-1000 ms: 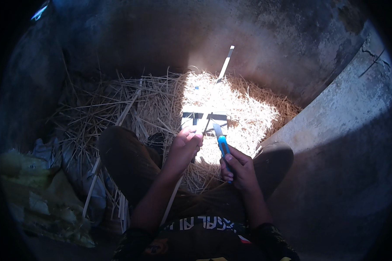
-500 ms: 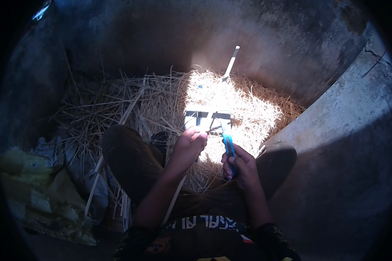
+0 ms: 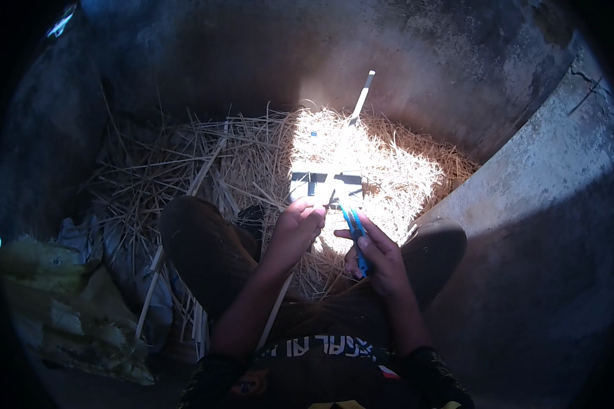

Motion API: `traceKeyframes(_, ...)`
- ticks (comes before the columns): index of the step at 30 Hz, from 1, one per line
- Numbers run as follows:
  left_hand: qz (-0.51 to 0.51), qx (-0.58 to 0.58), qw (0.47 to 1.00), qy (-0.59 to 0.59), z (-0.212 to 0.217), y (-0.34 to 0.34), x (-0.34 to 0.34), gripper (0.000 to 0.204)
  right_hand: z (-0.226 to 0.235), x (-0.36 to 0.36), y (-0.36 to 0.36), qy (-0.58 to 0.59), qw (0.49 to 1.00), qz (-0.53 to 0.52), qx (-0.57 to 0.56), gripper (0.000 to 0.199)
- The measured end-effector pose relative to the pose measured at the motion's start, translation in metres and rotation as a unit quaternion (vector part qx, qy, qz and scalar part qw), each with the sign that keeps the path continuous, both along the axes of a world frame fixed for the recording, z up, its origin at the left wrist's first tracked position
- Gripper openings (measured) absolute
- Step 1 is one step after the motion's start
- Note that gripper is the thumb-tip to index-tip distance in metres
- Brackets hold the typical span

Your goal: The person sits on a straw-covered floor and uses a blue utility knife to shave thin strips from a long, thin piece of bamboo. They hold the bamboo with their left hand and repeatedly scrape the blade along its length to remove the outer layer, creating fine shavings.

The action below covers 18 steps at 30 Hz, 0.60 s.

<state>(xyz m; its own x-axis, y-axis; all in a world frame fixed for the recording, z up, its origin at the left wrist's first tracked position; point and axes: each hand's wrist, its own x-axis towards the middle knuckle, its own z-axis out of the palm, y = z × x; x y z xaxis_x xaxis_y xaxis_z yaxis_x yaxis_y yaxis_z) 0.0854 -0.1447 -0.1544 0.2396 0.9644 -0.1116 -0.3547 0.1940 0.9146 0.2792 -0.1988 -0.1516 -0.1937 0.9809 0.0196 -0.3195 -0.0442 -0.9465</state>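
My left hand [image 3: 297,226] is closed around a long pale strip [image 3: 363,97], which looks like split wood or bamboo. The strip slants from near my lap, through my fingers, up to the far wall. A blue utility knife [image 3: 355,223] is gripped in my right hand [image 3: 383,258], its tip angled up and left close beside the strip. Glare hides whether the blade touches it. Behind both hands a dark, flat rectangular piece [image 3: 300,186] lies under the strip, partly washed out by sunlight.
Curly shavings [image 3: 409,170] lie in the sunlit patch, and loose thin strips [image 3: 177,157] are heaped to the left. A curved concrete wall [image 3: 416,75] encloses the far side; a pale slab [image 3: 539,163] slopes at the right. Torn yellow-green sacking [image 3: 61,300] lies at the left.
My right hand has shifted slightly up, and the knife has tilted left, bringing its tip closer to the strip. My left hand and the strip have hardly moved.
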Motion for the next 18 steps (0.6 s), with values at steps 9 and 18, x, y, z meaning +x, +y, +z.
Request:
traceKeyframes(9, 0.009, 0.011, 1.0, 0.005, 0.0, -0.002, 0.004, 0.025, -0.005, 0.006, 0.0, -0.103, 0.991, -0.086, 0.022, 0.037)
traceKeyframes(18, 0.001, 0.011, 1.0, 0.001, -0.007, 0.001, 0.001, 0.026, -0.005, 0.006, 0.0, -0.099, 0.982, -0.152, 0.046, 0.037)
